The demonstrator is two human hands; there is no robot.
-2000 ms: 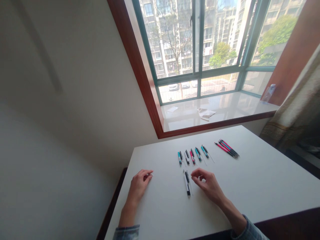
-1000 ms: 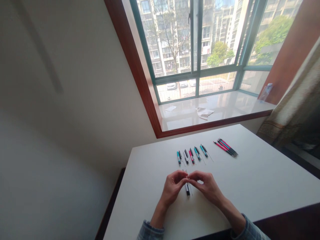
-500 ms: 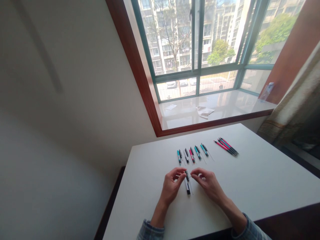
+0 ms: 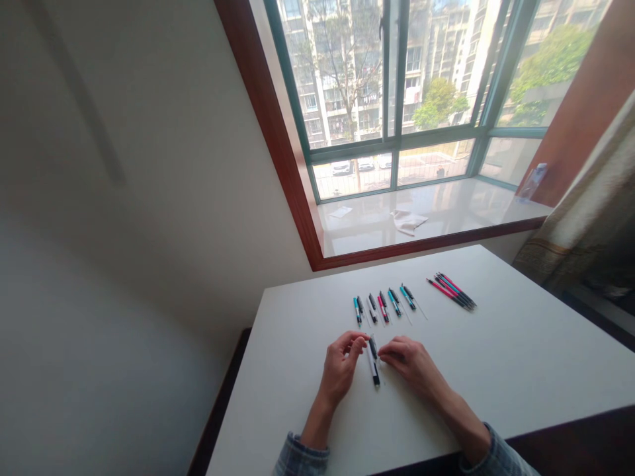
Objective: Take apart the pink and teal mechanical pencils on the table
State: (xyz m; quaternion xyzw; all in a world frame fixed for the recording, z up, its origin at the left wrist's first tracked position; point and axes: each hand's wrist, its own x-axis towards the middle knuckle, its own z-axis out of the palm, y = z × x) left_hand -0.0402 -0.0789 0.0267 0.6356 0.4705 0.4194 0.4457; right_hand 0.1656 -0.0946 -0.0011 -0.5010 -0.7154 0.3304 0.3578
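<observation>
My left hand is closed in a pinch at the upper left of a black pen half; whatever is between its fingertips is too small to make out. Just below that half lies a white-and-black pen barrel on the table. From the right, my right hand pinches down with thumb and fingers at a thin pen refill, which is mostly hidden. Beyond my hands is a row of several dismantled pens, including a red one and a teal one, with thin refills beside them.
A bundle of red and teal pens lies at the back right of the white table. Behind it, the window sill holds a crumpled cloth and a clear bottle. A curtain hangs at the right.
My right hand's fingers have come together and lowered to the refill beside the pen parts. My left thumb and fingertip have drawn closer together. The pen parts stay about where they were.
</observation>
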